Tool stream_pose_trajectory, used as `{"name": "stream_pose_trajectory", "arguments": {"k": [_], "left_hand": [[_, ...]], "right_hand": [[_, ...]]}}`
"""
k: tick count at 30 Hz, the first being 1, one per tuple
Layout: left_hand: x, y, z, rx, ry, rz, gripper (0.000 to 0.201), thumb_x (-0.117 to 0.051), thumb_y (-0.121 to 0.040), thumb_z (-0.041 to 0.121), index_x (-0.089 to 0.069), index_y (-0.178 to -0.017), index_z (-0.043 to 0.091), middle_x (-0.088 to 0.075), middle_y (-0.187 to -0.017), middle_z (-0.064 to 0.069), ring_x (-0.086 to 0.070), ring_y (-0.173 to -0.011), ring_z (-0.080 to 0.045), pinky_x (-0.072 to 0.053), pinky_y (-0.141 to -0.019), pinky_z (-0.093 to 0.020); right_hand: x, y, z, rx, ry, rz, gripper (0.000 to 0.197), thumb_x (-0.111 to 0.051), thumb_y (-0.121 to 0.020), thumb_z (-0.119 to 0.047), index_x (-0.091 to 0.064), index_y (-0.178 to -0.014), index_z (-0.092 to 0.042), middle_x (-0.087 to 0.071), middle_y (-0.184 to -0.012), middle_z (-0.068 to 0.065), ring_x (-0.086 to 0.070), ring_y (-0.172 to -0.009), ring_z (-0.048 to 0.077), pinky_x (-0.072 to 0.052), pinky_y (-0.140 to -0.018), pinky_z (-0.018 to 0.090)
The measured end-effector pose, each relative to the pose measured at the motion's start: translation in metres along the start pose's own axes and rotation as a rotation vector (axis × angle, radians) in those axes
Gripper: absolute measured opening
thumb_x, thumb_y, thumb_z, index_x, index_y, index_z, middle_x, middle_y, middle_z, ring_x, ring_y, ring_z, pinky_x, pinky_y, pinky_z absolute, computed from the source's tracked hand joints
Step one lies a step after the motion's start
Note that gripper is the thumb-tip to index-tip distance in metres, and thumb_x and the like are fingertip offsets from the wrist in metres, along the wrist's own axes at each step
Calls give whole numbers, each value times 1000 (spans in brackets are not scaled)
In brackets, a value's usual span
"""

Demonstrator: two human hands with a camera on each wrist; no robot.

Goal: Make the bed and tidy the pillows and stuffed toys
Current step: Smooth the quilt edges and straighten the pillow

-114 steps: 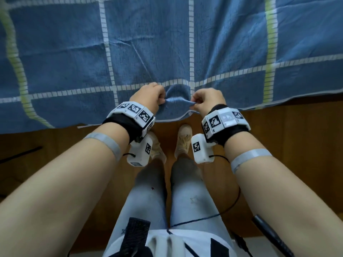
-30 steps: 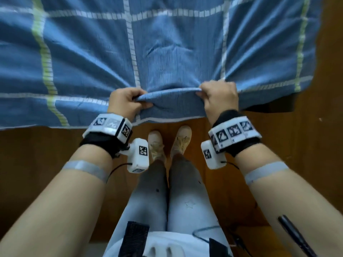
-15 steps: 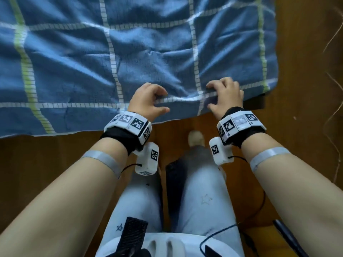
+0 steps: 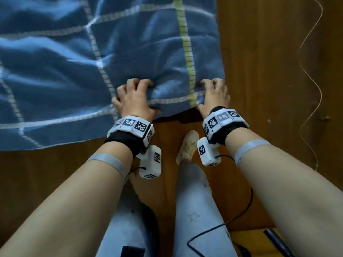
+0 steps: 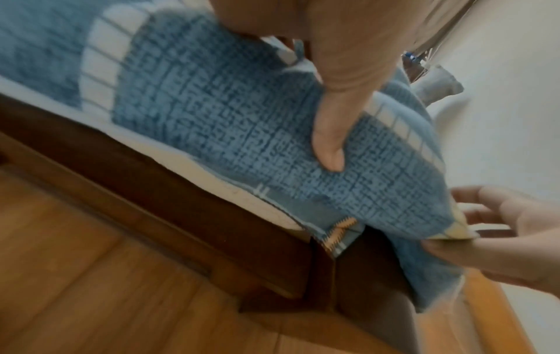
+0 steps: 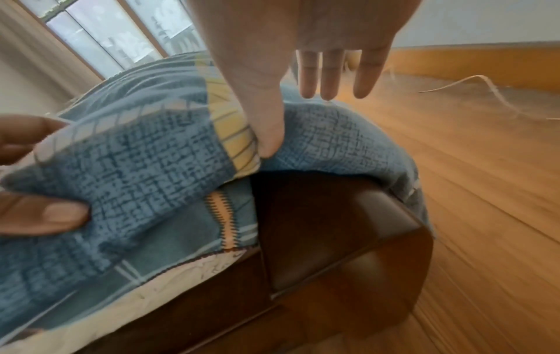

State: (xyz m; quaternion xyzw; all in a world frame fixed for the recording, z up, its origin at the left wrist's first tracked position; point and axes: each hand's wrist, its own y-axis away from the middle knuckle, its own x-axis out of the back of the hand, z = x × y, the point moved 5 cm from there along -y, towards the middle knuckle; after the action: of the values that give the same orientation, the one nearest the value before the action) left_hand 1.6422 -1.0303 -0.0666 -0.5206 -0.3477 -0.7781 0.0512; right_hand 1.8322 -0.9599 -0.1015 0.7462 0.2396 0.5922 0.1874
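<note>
A blue checked blanket [image 4: 92, 62] lies rumpled over the bed, its right corner draped over the dark wooden bed frame [image 6: 333, 227]. My left hand [image 4: 133, 97] grips the blanket's near edge, fingers curled on top and thumb [image 5: 330, 143] pressed against the front of the fold. My right hand [image 4: 213, 93] holds the corner at the yellow stripe [image 4: 187, 52], thumb [image 6: 266, 134] dug into the cloth and fingers over the top. The two hands sit about a hand's width apart. A white mattress edge [image 5: 212, 172] shows under the blanket.
Wooden floor [image 4: 278, 71] runs along the right of the bed, with a thin wavy cord [image 4: 311, 71] lying on it. My foot [image 4: 187, 145] stands close to the frame, and a black cable [image 4: 241, 210] hangs by my legs. A grey cushion-like shape [image 5: 436, 81] lies at the bed's far end.
Both hands let go of the fold they held a second ago, moved right along the blanket's edge and now grip it at the bed's right corner.
</note>
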Motion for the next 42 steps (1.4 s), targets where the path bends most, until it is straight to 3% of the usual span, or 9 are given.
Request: {"name": "stream_pose_trajectory", "arguments": {"k": [4, 7, 9, 12, 17, 21, 27, 33, 42], "left_hand": [[8, -14, -3, 43, 98, -6, 29, -73, -74, 34, -68, -101, 25, -64, -111, -2, -52, -114, -26, -35, -99, -42], [18, -5, -5, -30, 348, -8, 23, -75, -74, 19, -72, -95, 11, -65, -82, -4, -62, -76, -7, -48, -77, -20], [27, 10, -7, -86, 438, -12, 17, -74, -74, 11, -71, -91, 7, -61, -66, 9, -55, -58, 11, -39, -59, -2], [31, 30, -21, -116, 491, -44, 17, -74, -73, 4, -67, -85, 14, -60, -51, 31, -51, -54, 22, -36, -58, 2], [21, 52, -38, -105, 378, -126, 13, -76, -72, 8, -71, -84, 7, -60, -61, 16, -53, -57, 19, -38, -60, 0], [11, 57, -38, -69, 284, -92, 18, -72, -78, 12, -73, -95, 7, -67, -82, -7, -62, -81, -8, -37, -65, -5], [-12, 91, -42, 98, 367, -187, 24, -51, -94, 17, -67, -111, 12, -69, -110, -12, -63, -105, -26, -47, -90, -32], [41, 113, 23, -67, 362, -266, 25, -54, -91, 33, -65, -103, 15, -67, -91, 0, -60, -86, -15, -50, -84, -30], [202, 84, 240, -414, 295, -124, 28, -52, -90, 38, -57, -69, 20, -60, -71, 2, -54, -72, -17, -40, -60, -24]], "right_hand": [[9, -11, -12, 208, 90, -24, 29, -51, -86, -6, -59, -110, -21, -50, -122, 7, -42, -118, 28, -32, -98, 39], [20, -2, -10, 262, 21, -112, 28, -47, -89, -4, -62, -105, -21, -63, -113, 4, -50, -113, 28, -31, -97, 37], [26, 14, -5, 289, -38, -173, 20, -53, -89, -11, -63, -105, -20, -66, -111, 5, -55, -110, 29, -35, -97, 36], [26, 46, -2, 372, -86, -230, 18, -60, -87, -17, -65, -104, -16, -68, -108, 8, -59, -105, 30, -45, -92, 36], [3, 76, 0, 335, -41, -313, 20, -62, -87, -25, -65, -105, -19, -68, -107, 8, -59, -105, 31, -46, -92, 37], [-11, 76, 0, 246, 16, -323, 22, -57, -89, -23, -61, -111, -20, -64, -113, 9, -58, -108, 32, -48, -91, 38], [-16, 100, 10, 172, 90, -433, 6, -51, -90, -12, -50, -92, -18, -60, -113, 10, -56, -98, 27, -43, -75, 31], [88, 117, -8, 162, -113, -272, 19, -55, -89, -27, -61, -104, -18, -65, -111, 5, -60, -102, 23, -50, -86, 34], [343, 103, 1, 266, -108, 76, 16, -53, -88, -29, -63, -98, -22, -61, -95, 1, -61, -97, 23, -49, -82, 30]]}}
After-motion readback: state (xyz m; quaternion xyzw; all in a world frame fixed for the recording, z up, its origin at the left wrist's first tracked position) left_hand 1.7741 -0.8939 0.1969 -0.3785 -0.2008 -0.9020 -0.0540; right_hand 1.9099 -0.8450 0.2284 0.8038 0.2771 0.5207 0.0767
